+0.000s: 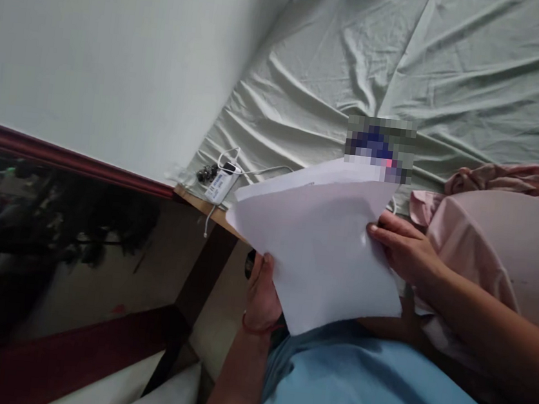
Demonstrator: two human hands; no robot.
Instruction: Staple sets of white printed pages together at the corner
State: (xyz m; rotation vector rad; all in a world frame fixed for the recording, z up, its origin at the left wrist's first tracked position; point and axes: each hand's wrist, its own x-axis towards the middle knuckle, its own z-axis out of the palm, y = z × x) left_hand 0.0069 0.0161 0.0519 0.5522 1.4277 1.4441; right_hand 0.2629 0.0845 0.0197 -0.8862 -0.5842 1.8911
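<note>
Several white sheets of paper (331, 254) are held up over my lap, tilted, with a second sheet's edge showing behind the front one. My left hand (263, 295) grips their lower left edge, thumb on the near face and the other fingers behind. A red string circles that wrist. At the right edge, my right hand (403, 246) pinches the paper between thumb and fingers. Beyond the top of the sheets, a blurred-out patch (373, 142) with dark blue in it hides whatever lies on the bed.
A bed with a wrinkled pale green sheet (311, 90) spreads ahead. On its wooden corner sit a white power adapter (220, 186) with a cable and a small dark cluster (207, 174). Pink cloth (483, 246) lies at right. A dark red-framed mirror (60, 159) stands at left by the wall.
</note>
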